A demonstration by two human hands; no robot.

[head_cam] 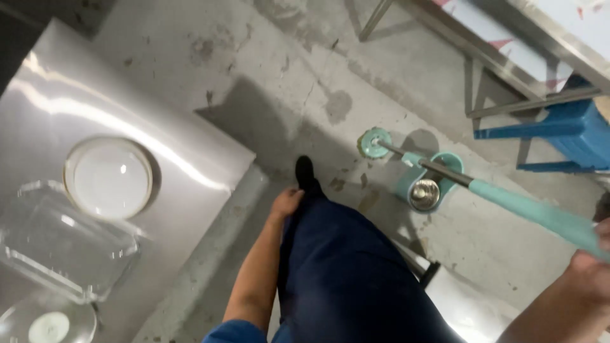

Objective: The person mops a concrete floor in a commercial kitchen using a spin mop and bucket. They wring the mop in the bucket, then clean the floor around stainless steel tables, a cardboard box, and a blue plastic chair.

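Stained concrete floor (267, 57); steel counter (57, 95) at left, steel table frame (508, 70) and blue crate (572, 127) at top right. Near the counter's front edge: a clear lidded container (63, 244), contents indiscernible. Right hand (594, 273) closed around the teal mop handle (540, 213), mop head (373, 142) on the floor beside the teal spin bucket (427, 184). Left hand (286, 202) loosely curled, empty, against the thigh.

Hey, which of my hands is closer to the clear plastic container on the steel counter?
Left. Your left hand hangs by your thigh, right of the clear plastic container. Your right hand is far across at the frame's right edge, gripping the teal mop handle.
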